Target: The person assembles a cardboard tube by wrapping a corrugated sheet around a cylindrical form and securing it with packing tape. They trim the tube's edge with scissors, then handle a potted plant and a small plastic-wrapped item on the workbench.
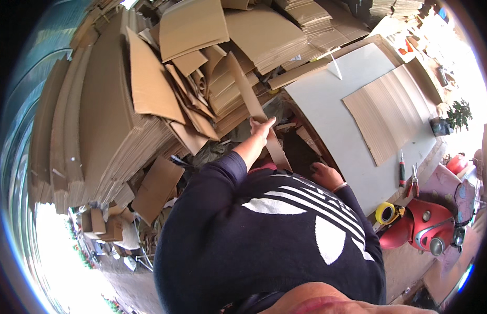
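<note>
My left hand is closed around a long, narrow cardboard strip, with the thumb along its edge. The strip runs from the cardboard pile down toward my waist. Close to my body, my right hand has its fingers curled beside a dark gap at the table's edge; anything inside them is hidden. To the right stands a pale-topped table bearing a stack of cut cardboard sheets. A red-and-black screwdriver and red-handled pliers lie at its near right edge.
Tall stacks of cardboard fill the left, with loose bent cardboard pieces leaning on them. More flat cardboard lies at the back. Right of me are a yellow tape roll, a red scooter and a potted plant.
</note>
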{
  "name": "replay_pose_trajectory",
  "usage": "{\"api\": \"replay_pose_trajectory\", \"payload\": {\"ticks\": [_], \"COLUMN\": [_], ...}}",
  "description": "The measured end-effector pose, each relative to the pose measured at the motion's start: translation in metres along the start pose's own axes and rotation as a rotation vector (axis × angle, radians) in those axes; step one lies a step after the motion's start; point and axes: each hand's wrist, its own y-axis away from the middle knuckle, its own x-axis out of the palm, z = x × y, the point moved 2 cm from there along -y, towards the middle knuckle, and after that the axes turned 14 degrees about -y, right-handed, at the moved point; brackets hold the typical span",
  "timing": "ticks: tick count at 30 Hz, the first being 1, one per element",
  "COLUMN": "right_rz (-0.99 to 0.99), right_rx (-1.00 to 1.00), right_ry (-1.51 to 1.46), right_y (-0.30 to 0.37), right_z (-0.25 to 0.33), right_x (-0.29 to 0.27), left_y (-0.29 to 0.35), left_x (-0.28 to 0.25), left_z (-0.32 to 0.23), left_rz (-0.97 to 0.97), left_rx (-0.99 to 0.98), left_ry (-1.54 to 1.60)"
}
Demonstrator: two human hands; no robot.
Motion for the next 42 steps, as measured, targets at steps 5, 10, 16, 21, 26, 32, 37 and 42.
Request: {"api": "replay_pose_trajectory", "payload": {"ticks": [5,10,16,21,26,32,37,42], "right_rz": [-0.155,-0.208,-0.129,-0.252,-0.360,-0.357,-0.464,-0.535], "right_rx": [0.316,0.486,0.539,0.620,0.913,1.034,1.051,1.024], "right_ry": [-0.031,-0.421,-0.633,-0.353,-0.332,-0.392,-0.466,-0.568], "right_y": [0.026,0.045,0.016,0.008,0.014,0.052,0.075,0.075], "right_z": [-0.107,-0.155,-0.155,-0.091,-0.044,-0.067,-0.084,-0.099], "right_x": [-0.001,0.025,0.034,0.017,0.031,0.084,0.113,0.111], "left_y": [-0.050,-0.130,-0.251,-0.292,-0.286,-0.293,-0.364,-0.315], "left_x": [0.009,-0.004,-0.036,-0.062,-0.046,-0.007,-0.026,-0.013], "left_z": [-0.010,-0.045,-0.117,-0.143,-0.037,0.035,-0.009,-0.017], "left_rz": [-0.014,-0.161,-0.166,-0.213,-0.220,0.850,0.456,0.672], "left_rx": [-0.280,-0.201,-0.205,-0.021,-0.108,-0.741,-0.643,-0.717], "left_ry": [-0.178,-0.282,-0.273,0.006,-0.091,0.387,0.258,-0.102]}}
